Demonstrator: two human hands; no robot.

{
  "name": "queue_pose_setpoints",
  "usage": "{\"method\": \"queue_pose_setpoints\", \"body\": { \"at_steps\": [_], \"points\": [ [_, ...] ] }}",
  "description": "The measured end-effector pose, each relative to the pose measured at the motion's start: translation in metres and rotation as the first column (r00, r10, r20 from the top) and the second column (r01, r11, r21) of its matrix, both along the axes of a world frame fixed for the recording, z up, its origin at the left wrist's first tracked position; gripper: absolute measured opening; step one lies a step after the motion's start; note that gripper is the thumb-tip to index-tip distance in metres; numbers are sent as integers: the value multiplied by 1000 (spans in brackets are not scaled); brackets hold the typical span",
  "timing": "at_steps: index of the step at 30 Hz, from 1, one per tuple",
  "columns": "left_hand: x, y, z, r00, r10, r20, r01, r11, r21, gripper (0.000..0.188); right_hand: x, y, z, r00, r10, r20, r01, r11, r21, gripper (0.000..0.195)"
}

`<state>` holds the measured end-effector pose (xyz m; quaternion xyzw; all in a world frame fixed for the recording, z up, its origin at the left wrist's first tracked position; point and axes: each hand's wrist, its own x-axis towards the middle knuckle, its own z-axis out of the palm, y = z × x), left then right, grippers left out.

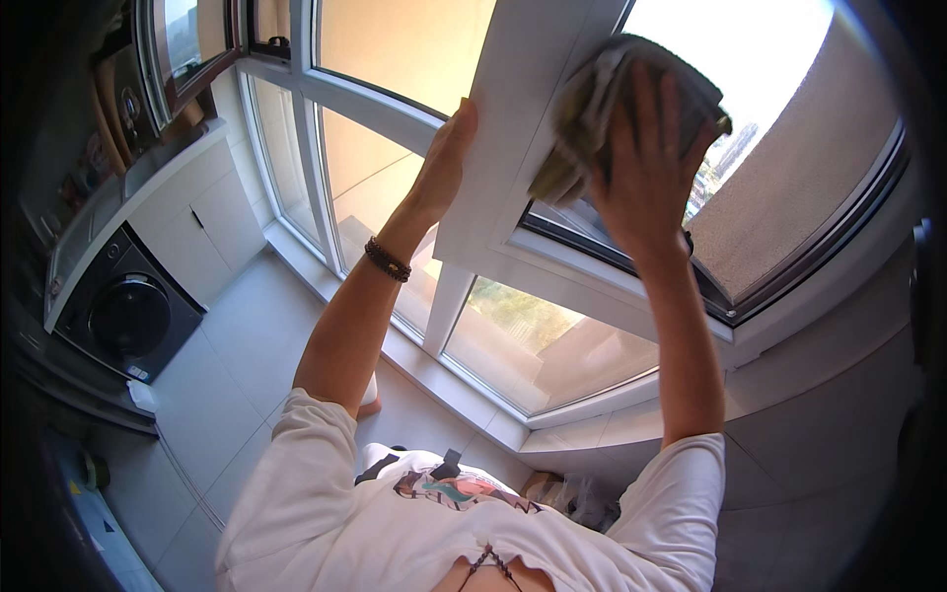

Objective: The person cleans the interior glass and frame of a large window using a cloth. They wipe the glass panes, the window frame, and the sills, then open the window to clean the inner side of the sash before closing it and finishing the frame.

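Note:
My right hand (647, 177) is spread over a folded grey-brown cloth (592, 111), at the upper right, by the window's open section. The cloth is blurred and lies over the inner edge of the white window frame (510, 140); whether it touches glass or only the frame, I cannot tell. My left hand (447, 163), with a beaded bracelet on the wrist, rests its palm side against the window frame's broad white post, fingers up, holding nothing. Below my right forearm is a lower fixed pane (533, 340).
A dark front-loading washing machine (129, 318) stands under a white counter (137, 181) at the left. Another opened window sash (196, 52) juts in at the upper left. A low ledge (459, 385) runs under the windows. Plastic bags (577, 496) lie by the wall below.

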<state>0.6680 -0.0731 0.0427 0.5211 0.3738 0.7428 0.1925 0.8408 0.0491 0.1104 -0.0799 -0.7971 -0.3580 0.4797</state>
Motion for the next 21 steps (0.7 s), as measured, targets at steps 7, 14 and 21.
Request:
{"method": "queue_pose_setpoints", "body": {
  "at_steps": [7, 14, 21],
  "points": [
    [10, 1, 3, 997, 58, 49, -58, 998, -1, 74, -23, 44, 184, 978, 166, -126, -93, 888, 451, 76],
    [-3, 0, 1, 990, -38, 133, 46, 997, -58, 69, -17, 5, -5, 1000, 4, -16, -4, 1000, 11, 70],
    [1, 6, 8, 976, -100, 193, 110, 993, -42, 67, -7, -29, -56, 994, 104, 40, -90, 959, -270, 52]
  ]
}}
